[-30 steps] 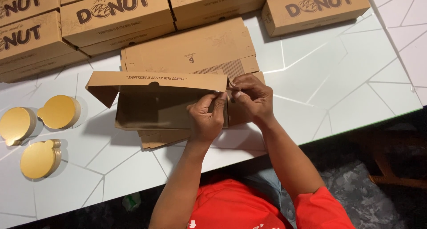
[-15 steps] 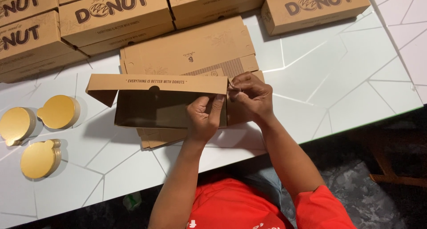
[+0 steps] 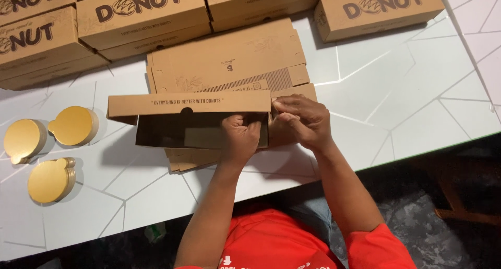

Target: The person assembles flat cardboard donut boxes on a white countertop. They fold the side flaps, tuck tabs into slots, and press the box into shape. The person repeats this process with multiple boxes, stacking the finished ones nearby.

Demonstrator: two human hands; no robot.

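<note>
My left hand [image 3: 241, 138] grips the near wall of the half-folded brown cardboard box [image 3: 193, 120], and my right hand [image 3: 300, 121] pinches its right end flap. The box sits on a stack of flat box blanks [image 3: 229, 65], mid-table. If I press unevenly, I think the flap could crease or the wall spring open. The white table [image 3: 407, 96] holds gold round boards [image 3: 49, 154] to the left and finished boxes [image 3: 141, 15] along the far edge; the floor looks dark.

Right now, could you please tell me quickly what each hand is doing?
Left hand: closed, gripping the front wall of the half-folded cardboard box.
Right hand: closed, fingers pinching the right end of the same box.
</note>
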